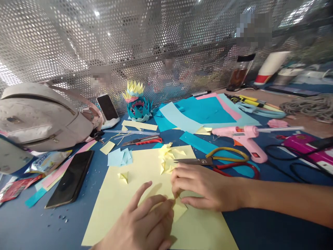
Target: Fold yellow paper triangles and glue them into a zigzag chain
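Note:
Over a large pale yellow sheet (104, 222), my two hands meet at a small yellow paper piece (180, 211). My left hand (148, 218) has its index finger raised, while its other fingers curl against the piece's left edge. My right hand (200, 187) pinches the top of the same piece, its fingers covering part of it. Just beyond my right hand lie several folded yellow paper points (166, 154) in a pile and scissors (203, 161) with yellow and red handles. One folded yellow triangle (124, 177) rests alone to the left.
A pink glue gun (244, 137) lies at right, near coiled rope (312, 106). Blue sheets (197, 109) and a layered paper flower (139, 107) are behind. A red cutter (148, 140), light blue squares (119, 157), a black phone (71, 178) and a backpack (47, 114) stand left.

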{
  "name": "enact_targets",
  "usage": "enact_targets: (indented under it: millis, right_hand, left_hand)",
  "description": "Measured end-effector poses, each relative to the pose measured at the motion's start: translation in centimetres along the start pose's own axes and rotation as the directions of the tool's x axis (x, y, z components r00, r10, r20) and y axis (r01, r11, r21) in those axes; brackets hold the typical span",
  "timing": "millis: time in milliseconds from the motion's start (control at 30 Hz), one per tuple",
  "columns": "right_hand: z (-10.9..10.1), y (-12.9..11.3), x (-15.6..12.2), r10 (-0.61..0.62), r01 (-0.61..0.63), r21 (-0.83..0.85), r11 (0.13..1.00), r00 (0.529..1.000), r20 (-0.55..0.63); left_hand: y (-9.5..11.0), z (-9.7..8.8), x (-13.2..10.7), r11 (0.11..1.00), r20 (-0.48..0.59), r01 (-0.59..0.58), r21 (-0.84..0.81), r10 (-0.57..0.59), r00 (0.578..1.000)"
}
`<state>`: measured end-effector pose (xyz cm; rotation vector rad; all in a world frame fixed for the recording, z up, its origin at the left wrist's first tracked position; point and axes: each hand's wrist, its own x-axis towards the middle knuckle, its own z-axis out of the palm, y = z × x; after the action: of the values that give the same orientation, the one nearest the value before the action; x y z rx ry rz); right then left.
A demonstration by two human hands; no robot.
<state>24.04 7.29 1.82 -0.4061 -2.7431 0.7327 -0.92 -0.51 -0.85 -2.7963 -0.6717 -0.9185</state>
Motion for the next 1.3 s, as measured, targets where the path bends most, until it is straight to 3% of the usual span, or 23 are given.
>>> enact_targets:
  millis: [133, 333, 567, 733, 933, 1133, 1200, 1267, 1300]
  right_hand:
    - [-0.1, 0.2, -0.1, -0.029, 0.029, 0.024, 0.999, 0.999, -0.015]
    - [0.1, 0.4, -0.2, -0.048, 0.047, -0.021, 0.999, 0.999, -0.022]
    - [0.3, 0.8, -0.1, -0.039, 0.04, 0.027, 0.999, 0.999, -0.018]
    - [0.2, 0.5, 0.0, -0.016, 0.017, 0.02, 1.0, 0.999, -0.035]
    - [0.2, 0.4, 0.0, -0.036, 0.036, -0.006, 0.999, 0.999, -0.013]
    - [0.4, 0.3, -0.1, -0.258, 0.262, 0.038, 0.964, 0.963, -0.074]
    - [0.5, 0.3, -0.1, -0.273, 0.278, 0.052, 0.959, 0.958, -0.086]
    - [0.6, 0.2, -0.2, -0.26, 0.265, 0.067, 0.962, 0.963, -0.077]
    - [0.6, 0.2, -0.2, -0.252, 0.257, 0.074, 0.964, 0.965, -0.074]
  left_hand:
    - [-0.3, 1.1, -0.9, 1.0, -0.044, 0.019, 0.016, -0.018, 0.999]
    - [-0.4, 0.9, -1.0, 0.997, -0.003, 0.074, 0.005, -0.074, 0.997]
    - [-0.4, 0.8, -0.6, 0.984, 0.16, 0.168, -0.064, -0.156, 0.975]
    - [-0.2, 0.5, -0.3, 0.964, 0.087, 0.213, -0.161, -0.201, 0.976]
    - [-0.1, 0.4, -0.3, 0.985, 0.039, 0.146, -0.095, -0.143, 0.989]
    - [-0.3, -0.1, -0.4, 0.995, 0.005, 0.096, -0.015, -0.096, 0.995]
    - [-0.4, -0.6, -0.2, 0.997, 0.028, 0.066, 0.027, -0.067, 0.997]
    - [-0.5, -0.7, -0.2, 0.999, 0.162, 0.013, 0.044, -0.019, 0.987]
    - [-0.6, -0.6, -0.3, 0.999, 0.175, 0.011, 0.042, -0.018, 0.984]
